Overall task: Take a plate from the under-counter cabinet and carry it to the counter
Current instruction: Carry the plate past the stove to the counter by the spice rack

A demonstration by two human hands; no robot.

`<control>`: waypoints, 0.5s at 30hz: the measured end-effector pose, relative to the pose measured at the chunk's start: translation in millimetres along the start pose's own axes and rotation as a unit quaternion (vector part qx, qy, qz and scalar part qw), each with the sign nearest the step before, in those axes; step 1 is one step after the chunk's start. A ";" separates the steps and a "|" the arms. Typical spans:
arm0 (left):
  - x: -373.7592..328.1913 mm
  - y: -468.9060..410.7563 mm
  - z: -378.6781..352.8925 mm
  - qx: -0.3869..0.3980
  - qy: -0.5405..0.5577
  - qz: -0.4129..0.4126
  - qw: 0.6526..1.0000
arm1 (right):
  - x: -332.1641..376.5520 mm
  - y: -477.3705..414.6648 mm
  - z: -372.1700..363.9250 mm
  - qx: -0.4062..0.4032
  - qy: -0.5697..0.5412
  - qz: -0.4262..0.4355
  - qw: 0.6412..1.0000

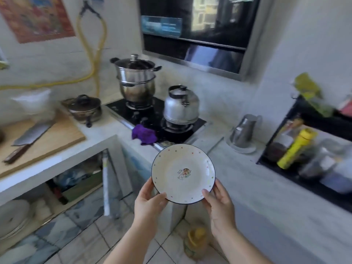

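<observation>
A white plate point(183, 173) with a dark rim, small coloured dots and a cartoon print in its middle hangs in the air at the inner corner of the grey counter point(247, 180). My left hand point(147, 203) grips its lower left rim, thumb on top. My right hand point(219, 201) grips its lower right rim. The plate tilts toward me, over the counter's edge. The under-counter cabinet point(57, 191) stands open at the lower left, with a stack of plates point(13, 218) on its shelf.
A black gas hob point(152, 117) carries a steel stacked pot point(136, 80) and a kettle point(181, 105); a purple cloth point(144, 134) lies at its front edge. A cleaver point(30, 139) rests on a wooden board. A steel jug point(243, 132), a black rack point(308, 149), and an oil bottle point(195, 242) on the floor.
</observation>
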State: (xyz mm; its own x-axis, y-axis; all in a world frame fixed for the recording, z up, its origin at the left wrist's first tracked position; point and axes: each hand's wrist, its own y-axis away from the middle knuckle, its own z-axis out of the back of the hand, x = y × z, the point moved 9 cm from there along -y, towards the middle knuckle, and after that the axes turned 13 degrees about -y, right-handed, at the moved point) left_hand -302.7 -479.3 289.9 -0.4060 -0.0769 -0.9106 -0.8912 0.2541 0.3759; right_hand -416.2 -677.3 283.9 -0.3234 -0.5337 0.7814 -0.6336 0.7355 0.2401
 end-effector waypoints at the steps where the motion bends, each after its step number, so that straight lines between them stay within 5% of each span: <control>1: 5.1 2.1 -25.0 0.011 0.000 0.006 1.000 | 17.4 -5.5 18.6 -0.011 0.000 0.008 1.000; 15: 92.3 40.7 -313.2 0.178 -0.077 0.043 0.980 | 180.9 -49.7 255.6 -0.170 -0.014 0.085 0.982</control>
State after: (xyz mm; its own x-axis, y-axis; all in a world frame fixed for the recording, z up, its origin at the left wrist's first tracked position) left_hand -439.8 -778.1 275.0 -0.4164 0.1000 -0.9037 -0.7166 0.5756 0.3939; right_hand -622.9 -917.1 266.1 -0.4261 -0.3992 0.8118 -0.2996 0.9090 0.2898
